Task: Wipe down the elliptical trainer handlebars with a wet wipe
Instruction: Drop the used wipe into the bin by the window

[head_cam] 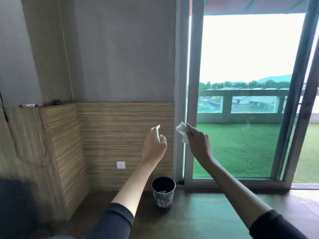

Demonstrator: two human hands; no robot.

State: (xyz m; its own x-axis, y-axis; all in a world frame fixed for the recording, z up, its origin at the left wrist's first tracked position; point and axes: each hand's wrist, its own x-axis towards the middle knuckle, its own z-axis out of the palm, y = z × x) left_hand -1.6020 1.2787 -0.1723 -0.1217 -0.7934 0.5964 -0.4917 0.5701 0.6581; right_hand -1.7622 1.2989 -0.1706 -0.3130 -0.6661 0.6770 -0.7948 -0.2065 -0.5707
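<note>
Pinching crumpled white wet wipe in right hand; holding nothing in loosely curled left hand. Below: round floral-patterned bin, white scrap inside.

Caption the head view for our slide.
Right hand pinches a crumpled wet wipe above a floral wastebasket; left hand raised alongside.

wet wipe | white, crumpled | pinched at its upper edge by the right hand | held up in mid-air | loose end drooping downward
</note>
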